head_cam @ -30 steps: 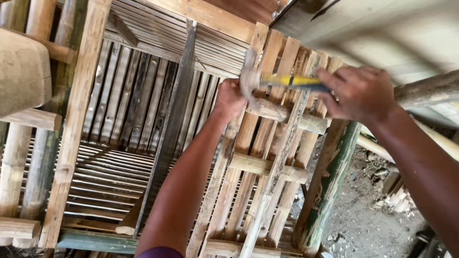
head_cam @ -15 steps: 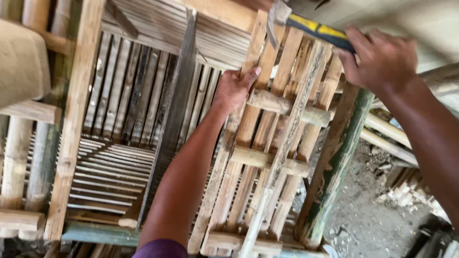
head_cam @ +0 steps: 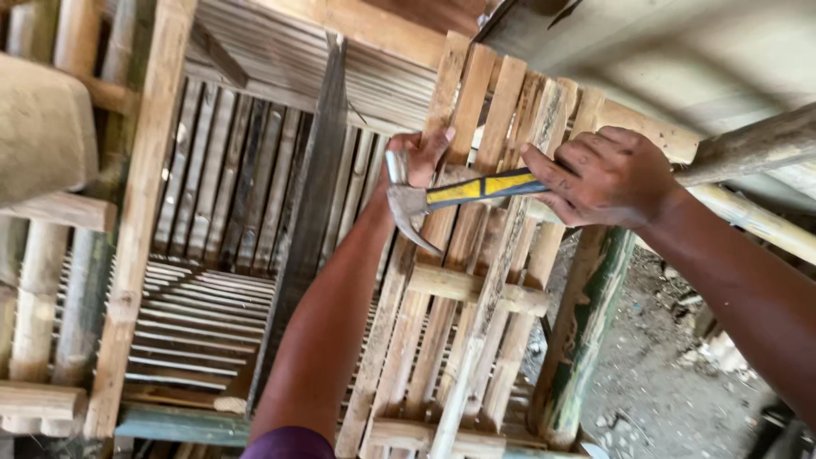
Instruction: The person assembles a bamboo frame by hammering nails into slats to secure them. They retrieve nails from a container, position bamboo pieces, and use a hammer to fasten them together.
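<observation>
A claw hammer with a grey steel head and a yellow-and-black handle (head_cam: 442, 197) lies level across the top of a slatted panel of pale bamboo strips (head_cam: 459, 314), its head to the left with the curved claw pointing down and the striking face turned up beside the left hand. The right hand (head_cam: 605, 177) has its grip wrapped tight round the far end of the handle, fingers curled over the top and the thumb stretched along it. The left hand (head_cam: 418, 160) rests against the upper part of the panel just beside the hammer head, its fingers pressed around the edge of a slat; whether they pinch something small there cannot be told. Two short pale wooden crosspieces (head_cam: 478, 289) run across the slats below the hammer. To the right of the panel stands a thick greenish bamboo post (head_cam: 586, 340), and beyond it lies bare dirt ground with rubble (head_cam: 671, 374). To the left, a dark weathered plank (head_cam: 310, 212) leans upright inside the open bamboo frame, in front of a back wall and floor of thin bamboo slats (head_cam: 204, 314). A round bamboo pole (head_cam: 748, 149) crosses behind the right wrist.
</observation>
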The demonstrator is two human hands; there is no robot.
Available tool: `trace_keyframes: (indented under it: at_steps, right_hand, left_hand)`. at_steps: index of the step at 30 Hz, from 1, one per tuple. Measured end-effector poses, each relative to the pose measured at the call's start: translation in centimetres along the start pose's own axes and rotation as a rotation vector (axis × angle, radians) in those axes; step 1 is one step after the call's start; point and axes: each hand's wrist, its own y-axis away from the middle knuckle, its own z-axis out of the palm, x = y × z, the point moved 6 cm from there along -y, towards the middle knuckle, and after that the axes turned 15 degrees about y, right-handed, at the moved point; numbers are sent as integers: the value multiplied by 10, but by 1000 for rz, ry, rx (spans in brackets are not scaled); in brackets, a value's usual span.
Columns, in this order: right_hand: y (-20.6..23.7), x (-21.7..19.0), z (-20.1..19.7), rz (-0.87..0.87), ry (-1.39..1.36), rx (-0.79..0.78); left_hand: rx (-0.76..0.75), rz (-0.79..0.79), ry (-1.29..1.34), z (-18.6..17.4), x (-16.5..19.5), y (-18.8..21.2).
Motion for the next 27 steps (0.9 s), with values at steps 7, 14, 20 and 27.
trace_keyframes:
  at_steps: [7, 14, 20, 27]
  right_hand:
    - [-2, 20, -9, 279, 113, -77]
    - [-5, 27, 14, 158, 15, -344]
    - [-6, 21, -20, 146, -140, -2]
    - [-31, 36, -23, 391, -41, -172]
  left_hand:
    - [-233, 851, -4, 12, 27, 3]
    - [-30, 339, -180, -2, 9, -6]
    - [-90, 68, 131, 5, 7, -4]
    - [-35, 278, -343, 0, 9, -11]
